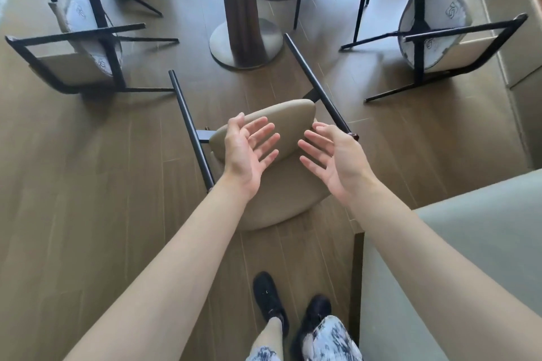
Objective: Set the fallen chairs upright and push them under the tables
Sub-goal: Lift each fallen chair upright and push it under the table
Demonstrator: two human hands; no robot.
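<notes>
Three chairs lay fallen: near chair (281, 184), left chair (85, 50), right chair (434, 29). Left hand (246, 152) and right hand (337, 158) hovered spread-fingered, grasping nothing. Nothing righted yet, I judged.

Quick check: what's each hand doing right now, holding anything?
Left hand: open, palm up, fingers spread, holding nothing, above the fallen beige padded chair with black metal legs.
Right hand: open, palm up, fingers spread, holding nothing.
</notes>
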